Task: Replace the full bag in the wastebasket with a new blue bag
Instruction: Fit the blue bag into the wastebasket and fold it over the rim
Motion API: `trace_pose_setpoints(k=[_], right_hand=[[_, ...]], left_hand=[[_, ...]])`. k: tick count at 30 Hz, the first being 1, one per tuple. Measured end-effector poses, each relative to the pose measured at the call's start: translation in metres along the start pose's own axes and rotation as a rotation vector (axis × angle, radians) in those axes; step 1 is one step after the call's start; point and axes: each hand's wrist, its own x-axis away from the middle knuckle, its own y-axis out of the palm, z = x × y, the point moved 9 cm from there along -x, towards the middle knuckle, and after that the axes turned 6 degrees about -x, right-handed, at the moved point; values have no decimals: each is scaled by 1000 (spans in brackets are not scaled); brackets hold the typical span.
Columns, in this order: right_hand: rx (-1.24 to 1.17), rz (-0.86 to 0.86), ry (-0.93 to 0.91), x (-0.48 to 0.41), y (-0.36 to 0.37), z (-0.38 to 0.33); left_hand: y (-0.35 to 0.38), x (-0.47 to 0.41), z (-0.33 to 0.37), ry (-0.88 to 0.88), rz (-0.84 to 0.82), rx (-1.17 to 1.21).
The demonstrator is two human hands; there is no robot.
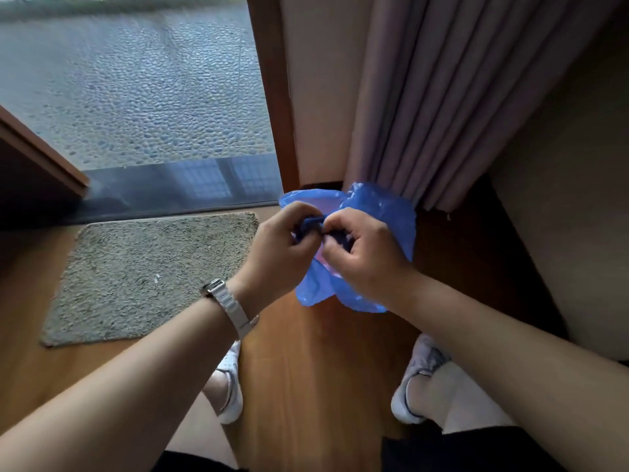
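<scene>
A blue plastic bag (384,216) sits low on the wooden floor in front of me, something pale pink showing through it. Its top is gathered into a dark twisted knot between my hands. My left hand (275,247), with a metal watch on the wrist, pinches the left side of the twisted plastic. My right hand (364,253) grips the right side, fingers curled round it. The bag's lower part is hidden behind both hands. No wastebasket shows in the head view.
A grey-green mat (146,274) lies on the floor to the left, before a glass door (136,90) with pebbled ground outside. A mauve curtain (452,97) hangs just behind the bag. My white shoes (233,383) stand below.
</scene>
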Motion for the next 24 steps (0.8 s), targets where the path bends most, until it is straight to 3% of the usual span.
trace_pose_setpoints(k=[7, 10, 17, 21, 24], right_hand=[[-40, -27, -1, -35, 9, 11], [-71, -50, 50, -52, 16, 37], [-95, -135, 27, -74, 31, 71], [99, -89, -98, -83, 16, 89], [343, -82, -7, -86, -2, 124]], left_hand=[[6, -27, -23, 6, -83, 263], [22, -42, -33, 51, -137, 228], [32, -80, -79, -63, -20, 162], [16, -105, -88, -73, 107, 137], [5, -113, -107, -110, 158, 150]])
